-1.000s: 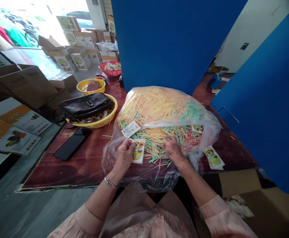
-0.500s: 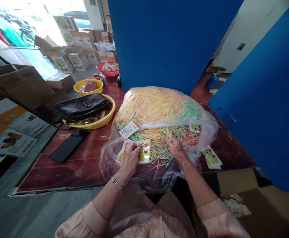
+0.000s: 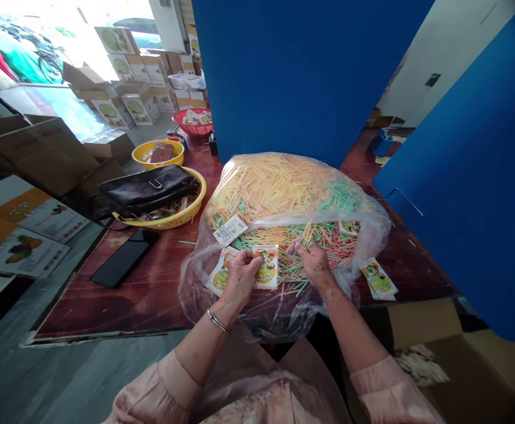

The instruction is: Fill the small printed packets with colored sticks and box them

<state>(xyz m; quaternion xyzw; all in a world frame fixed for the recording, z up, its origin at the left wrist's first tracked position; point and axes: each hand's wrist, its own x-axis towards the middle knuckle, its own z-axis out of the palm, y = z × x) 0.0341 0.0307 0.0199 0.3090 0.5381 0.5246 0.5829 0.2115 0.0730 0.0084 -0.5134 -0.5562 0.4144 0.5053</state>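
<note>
My left hand (image 3: pixel 240 275) pinches a small printed packet (image 3: pixel 268 272) with a yellow, green and white fruit design. Another printed packet (image 3: pixel 216 279) lies under that hand, on the bag's front edge. In the fingers of my right hand (image 3: pixel 316 268) is a small bunch of thin coloured sticks (image 3: pixel 307 232), upright just right of the packet. Both hands are over the opening of a large clear plastic bag (image 3: pixel 375 229). Loose yellow, green and red sticks (image 3: pixel 270 239) fill it. One packet (image 3: pixel 231 230) rests on the sticks at left, another (image 3: pixel 350 227) at right.
Right of the bag, several packets (image 3: pixel 379 280) lie on the dark red table (image 3: pixel 151 306). At left are a phone (image 3: pixel 125 259), a black handbag (image 3: pixel 149 189) on a yellow basket (image 3: pixel 173 222), and a smaller yellow basket (image 3: pixel 139 158). Blue panels (image 3: pixel 284 76) stand behind. An open carton (image 3: pixel 474 365) sits below right.
My left hand has moved slightly right with the packet, closer to my right hand. My right hand has lifted its bunch of sticks slightly out of the pile.
</note>
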